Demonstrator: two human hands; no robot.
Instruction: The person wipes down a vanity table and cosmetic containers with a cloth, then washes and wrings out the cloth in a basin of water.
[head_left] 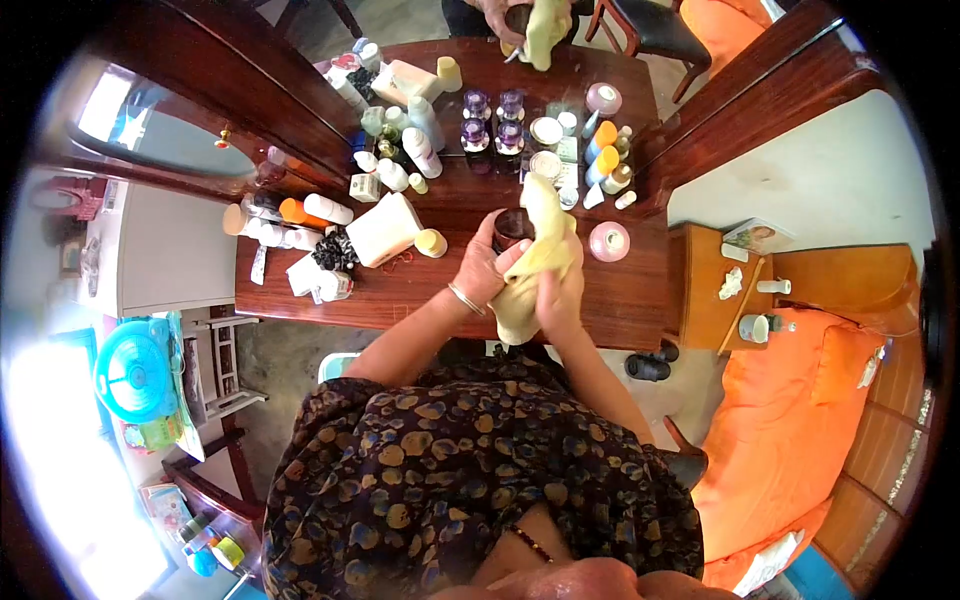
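My left hand (pixel 484 268), with a bracelet at its wrist, is closed around a small dark brown jar (pixel 511 226) above the dressing table (pixel 450 295). A pale yellow cloth (pixel 546 243) lies bunched against the jar's right side and hangs below it. My right hand (pixel 560 293) grips this cloth, its fingers partly hidden by the folds. Nearest to the right hand on the tabletop is a pink round container (pixel 609 241). Left of the jar stands a small bottle with a yellow cap (pixel 430 243), beside a cream-coloured box (pixel 384 229).
A mirror behind the tabletop repeats the bottles and my hands. Purple-capped bottles (pixel 478 160) and orange-capped bottles (pixel 603 165) stand by the mirror. A black beaded item (pixel 334 250) lies at the left. To the right are a wooden cabinet (pixel 697 290) and an orange-covered bed (pixel 775 430).
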